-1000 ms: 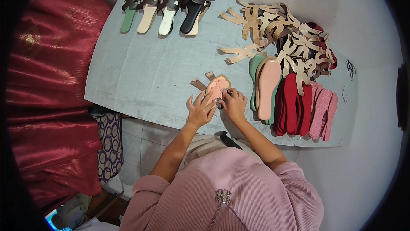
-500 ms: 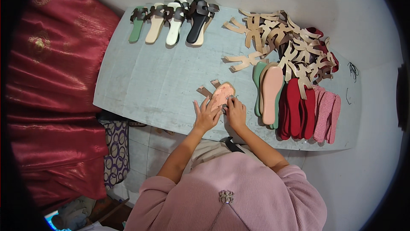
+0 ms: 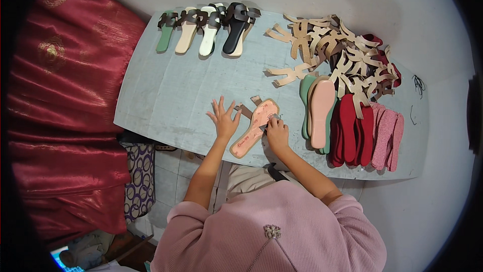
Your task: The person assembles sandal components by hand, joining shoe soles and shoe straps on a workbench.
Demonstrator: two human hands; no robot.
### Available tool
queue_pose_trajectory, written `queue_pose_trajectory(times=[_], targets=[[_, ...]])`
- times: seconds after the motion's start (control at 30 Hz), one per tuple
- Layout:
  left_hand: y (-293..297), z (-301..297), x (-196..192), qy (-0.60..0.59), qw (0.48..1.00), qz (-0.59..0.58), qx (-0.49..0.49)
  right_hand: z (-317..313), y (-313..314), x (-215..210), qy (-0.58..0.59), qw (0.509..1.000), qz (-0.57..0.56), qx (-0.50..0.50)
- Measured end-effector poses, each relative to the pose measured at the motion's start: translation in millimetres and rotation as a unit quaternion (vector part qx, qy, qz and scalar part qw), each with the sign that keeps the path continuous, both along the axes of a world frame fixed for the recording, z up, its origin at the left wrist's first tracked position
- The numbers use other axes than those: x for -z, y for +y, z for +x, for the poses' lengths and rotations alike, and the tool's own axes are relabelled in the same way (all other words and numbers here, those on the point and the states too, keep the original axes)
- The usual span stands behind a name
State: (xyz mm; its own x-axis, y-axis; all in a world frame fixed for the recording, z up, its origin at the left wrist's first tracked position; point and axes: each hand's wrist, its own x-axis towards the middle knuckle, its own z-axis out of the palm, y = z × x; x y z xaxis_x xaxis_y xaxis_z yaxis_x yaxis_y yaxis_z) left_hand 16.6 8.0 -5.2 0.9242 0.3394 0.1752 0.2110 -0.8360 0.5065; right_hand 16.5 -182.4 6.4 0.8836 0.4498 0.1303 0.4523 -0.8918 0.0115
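A pink-faced sandal sole with a tan rim lies slantwise at the table's near edge, printed side up. From under its upper left side stick out two ends of a brown strap. My right hand is closed at the sole's right edge, its fingers pressing a dark strap end against the pink face. Part of that strap is hidden under the fingers. Left of the sole, my left hand is raised with its fingers spread, apart from the sole and holding nothing.
Finished sandals stand in a row at the far left of the table. To the right lie green and pink soles, red soles, and glittery pink soles. Behind them is a heap of beige straps. A red curtain hangs at left.
My left hand has let go of the sole and moved left, fingers spreading. More of the sole's lower part now shows. My right hand stays at its right edge.
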Motion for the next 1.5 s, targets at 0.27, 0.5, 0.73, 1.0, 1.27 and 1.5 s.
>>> queue_pose_trajectory(times=[0.27,0.5,0.73,1.0,1.27,1.5], targets=[[0.9,9.3,-22.4,0.018,0.990,-0.100,0.097,-0.4,-4.9,3.3,-0.027,1.000,-0.003,-0.014],[-11.5,4.2,-14.1,-0.088,0.936,0.008,0.342,1.3,-3.5,-2.6,-0.009,0.999,0.014,-0.031],[-9.8,9.4,-17.1,-0.111,0.904,0.072,0.407,3.5,-4.6,5.1,-0.019,1.000,0.009,-0.021],[-3.0,5.3,-12.0,-0.081,0.889,0.095,0.440,0.0,-6.6,8.3,-0.014,0.999,0.034,-0.027],[-3.7,5.3,-15.0,-0.091,0.876,0.104,0.462,0.6,-11.4,8.4,-0.039,0.997,0.057,-0.039],[-2.1,5.9,-17.7,-0.085,0.873,0.083,0.474,-0.5,-10.5,8.8,-0.025,0.998,0.050,-0.027]])
